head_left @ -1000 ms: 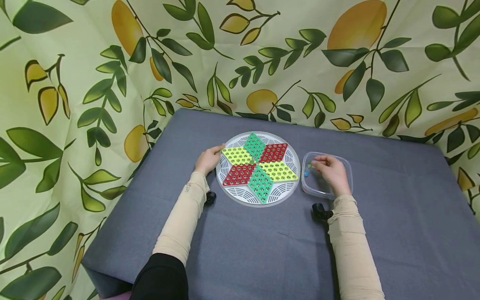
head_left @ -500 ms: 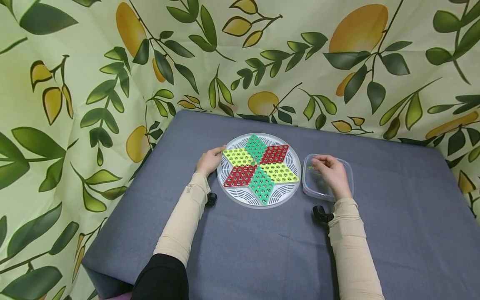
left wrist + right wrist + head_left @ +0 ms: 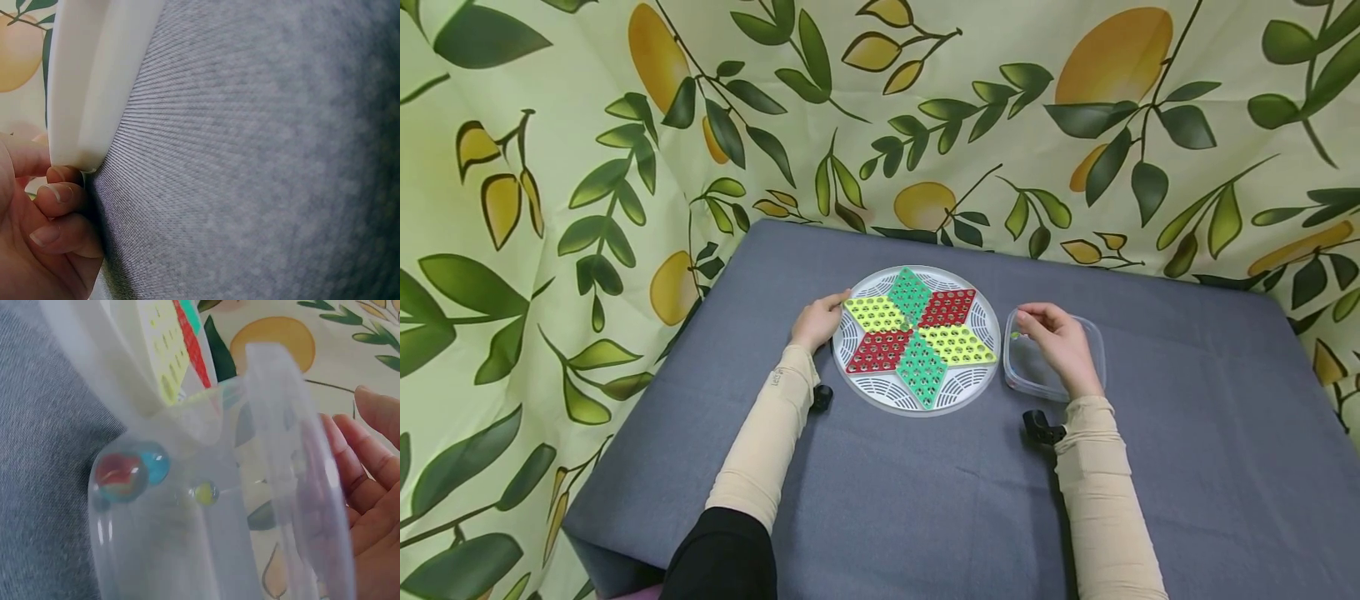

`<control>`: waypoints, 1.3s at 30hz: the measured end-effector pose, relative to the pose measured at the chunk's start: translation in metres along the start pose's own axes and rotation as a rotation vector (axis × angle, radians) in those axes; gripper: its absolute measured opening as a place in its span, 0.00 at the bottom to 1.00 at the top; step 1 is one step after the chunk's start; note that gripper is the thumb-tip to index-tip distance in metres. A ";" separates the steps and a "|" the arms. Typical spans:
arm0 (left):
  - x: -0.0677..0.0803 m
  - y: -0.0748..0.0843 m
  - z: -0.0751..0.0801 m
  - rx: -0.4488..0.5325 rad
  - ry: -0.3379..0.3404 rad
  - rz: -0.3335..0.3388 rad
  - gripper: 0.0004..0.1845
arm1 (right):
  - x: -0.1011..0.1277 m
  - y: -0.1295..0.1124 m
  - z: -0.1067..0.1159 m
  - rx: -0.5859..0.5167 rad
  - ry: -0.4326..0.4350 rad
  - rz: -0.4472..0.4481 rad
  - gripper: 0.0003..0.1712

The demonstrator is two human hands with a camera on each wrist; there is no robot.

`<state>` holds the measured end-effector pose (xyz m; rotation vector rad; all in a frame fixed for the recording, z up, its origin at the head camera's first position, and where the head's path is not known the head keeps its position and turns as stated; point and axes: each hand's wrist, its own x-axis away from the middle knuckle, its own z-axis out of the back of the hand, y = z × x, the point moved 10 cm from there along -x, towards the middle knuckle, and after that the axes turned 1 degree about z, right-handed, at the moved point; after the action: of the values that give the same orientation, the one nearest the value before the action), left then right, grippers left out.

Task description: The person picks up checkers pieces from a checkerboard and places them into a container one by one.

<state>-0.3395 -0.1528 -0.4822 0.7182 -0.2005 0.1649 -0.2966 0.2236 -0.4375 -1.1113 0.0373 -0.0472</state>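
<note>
Underneath, grey tablecloth (image 3: 925, 483) against leafy lemon-print curtain (image 3: 550, 167); left hand (image 3: 817, 321) fingers gripping board (image 3: 917, 337), right hand (image 3: 1060, 346) unclear.

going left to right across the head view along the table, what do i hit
left hand → round board → green marble → right hand; the clear tub lies under that hand, so its place in the order is unclear
</note>
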 end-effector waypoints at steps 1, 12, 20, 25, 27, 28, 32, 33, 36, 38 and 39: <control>0.000 0.000 0.000 -0.003 0.001 -0.004 0.22 | 0.000 -0.001 0.000 -0.006 0.000 0.000 0.27; 0.000 0.001 0.001 -0.020 0.006 -0.027 0.22 | 0.001 -0.030 -0.015 -0.082 -0.006 0.100 0.25; 0.001 0.002 0.000 -0.010 0.001 -0.021 0.22 | -0.001 -0.054 -0.043 -0.101 -0.043 0.163 0.21; 0.000 0.002 0.001 -0.009 0.007 -0.023 0.22 | 0.000 -0.066 -0.062 -0.081 -0.100 0.153 0.20; 0.000 0.002 0.001 -0.016 0.008 -0.028 0.22 | 0.000 -0.068 -0.070 -0.081 -0.117 0.151 0.19; 0.001 0.003 0.001 -0.016 0.007 -0.030 0.22 | -0.001 -0.069 -0.074 -0.079 -0.121 0.154 0.19; 0.001 0.003 0.001 -0.006 0.005 -0.036 0.23 | -0.005 -0.068 -0.094 -0.100 -0.142 0.166 0.16; 0.001 0.003 0.002 -0.003 0.005 -0.035 0.22 | -0.005 -0.068 -0.100 -0.104 -0.151 0.160 0.16; 0.001 0.001 0.002 0.001 0.003 -0.031 0.22 | -0.006 -0.066 -0.115 -0.102 -0.183 0.151 0.16; 0.001 0.001 0.001 0.002 0.000 -0.027 0.22 | -0.007 -0.063 -0.123 -0.084 -0.200 0.140 0.17; 0.001 0.001 0.001 0.001 -0.001 -0.026 0.22 | -0.008 -0.062 -0.127 -0.068 -0.207 0.139 0.17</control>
<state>-0.3390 -0.1531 -0.4806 0.7212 -0.1918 0.1399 -0.3121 0.0834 -0.4382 -1.1742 -0.0691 0.1949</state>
